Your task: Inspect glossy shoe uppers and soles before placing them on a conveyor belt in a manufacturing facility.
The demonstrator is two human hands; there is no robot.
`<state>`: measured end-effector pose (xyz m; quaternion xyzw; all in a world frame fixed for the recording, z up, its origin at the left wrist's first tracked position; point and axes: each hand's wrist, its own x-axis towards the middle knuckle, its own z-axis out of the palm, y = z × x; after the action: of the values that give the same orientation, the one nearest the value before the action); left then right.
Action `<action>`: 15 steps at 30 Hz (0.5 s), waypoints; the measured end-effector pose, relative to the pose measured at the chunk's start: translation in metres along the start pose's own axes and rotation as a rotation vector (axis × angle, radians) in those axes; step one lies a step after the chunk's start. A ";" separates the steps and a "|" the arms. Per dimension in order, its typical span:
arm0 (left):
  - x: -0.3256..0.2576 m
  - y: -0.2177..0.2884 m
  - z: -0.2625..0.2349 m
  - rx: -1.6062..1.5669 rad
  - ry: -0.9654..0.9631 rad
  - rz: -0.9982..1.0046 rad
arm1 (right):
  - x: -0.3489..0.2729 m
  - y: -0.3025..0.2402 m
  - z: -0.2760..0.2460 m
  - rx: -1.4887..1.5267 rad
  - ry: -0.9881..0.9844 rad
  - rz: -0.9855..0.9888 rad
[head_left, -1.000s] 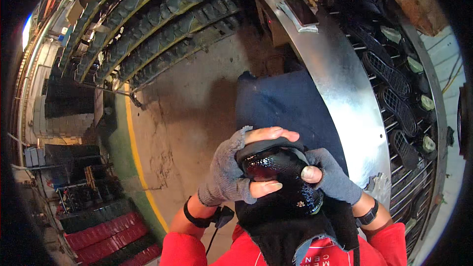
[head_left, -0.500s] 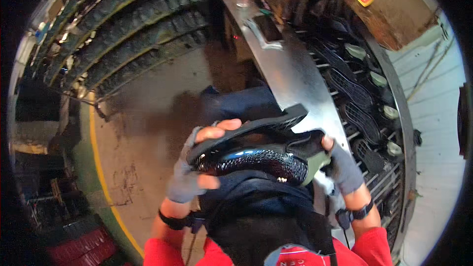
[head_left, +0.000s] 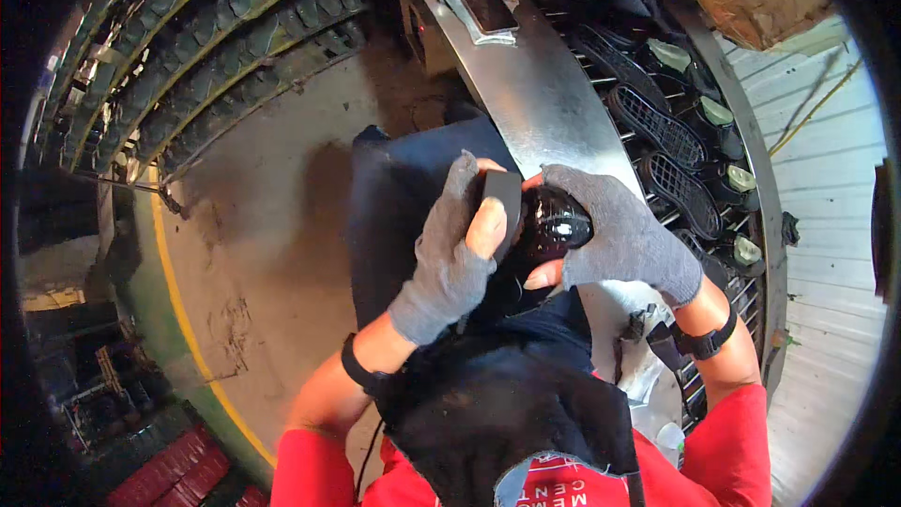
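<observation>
Over my lap I hold a black shoe upper (head_left: 560,225) with a glossy rounded end turned up toward me. My right hand (head_left: 615,235), in a grey fingerless glove, wraps round that glossy end from the right. A black shoe sole (head_left: 503,195) stands on edge at the upper's left side, gripped by my left hand (head_left: 452,242) with the thumb across its end. Sole and upper are close together; whether they touch along their length is hidden by my hands. The rest of the upper is also out of sight.
A metal bench (head_left: 554,99) runs beside my lap, with a phone (head_left: 485,7) on a cloth. To the right, a rack (head_left: 771,253) carries black soles (head_left: 662,122) and shoes on pale green lasts (head_left: 717,112). Shelves of dark shoes (head_left: 253,28) stand at far left; a cardboard box (head_left: 755,0) is at upper right.
The shoe upper and sole have turned from lying crosswise to end-on toward me. My left hand has moved right, my right hand has shifted onto the glossy end, and the green last is hidden.
</observation>
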<state>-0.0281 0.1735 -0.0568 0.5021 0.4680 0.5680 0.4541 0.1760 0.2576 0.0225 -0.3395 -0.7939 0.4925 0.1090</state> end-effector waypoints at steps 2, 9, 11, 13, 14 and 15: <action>-0.001 0.007 0.003 -0.089 -0.012 -0.085 | 0.001 -0.009 0.004 -0.087 0.081 -0.070; -0.026 0.028 -0.010 0.036 -0.075 -0.180 | -0.006 -0.031 0.021 -0.238 0.085 -0.088; -0.035 0.036 -0.015 0.049 -0.021 -0.169 | -0.009 -0.037 0.025 -0.247 0.048 -0.095; -0.037 0.048 -0.022 0.154 -0.148 -0.089 | -0.014 -0.044 0.030 -0.300 0.041 -0.100; -0.036 0.054 -0.027 0.168 -0.204 -0.073 | -0.018 -0.047 0.030 -0.307 0.008 -0.107; -0.034 0.060 -0.030 0.146 -0.185 -0.097 | -0.021 -0.049 0.030 -0.306 -0.024 -0.085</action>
<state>-0.0579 0.1283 -0.0043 0.5609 0.4877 0.4613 0.4845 0.1551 0.2088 0.0528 -0.3124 -0.8746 0.3648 0.0672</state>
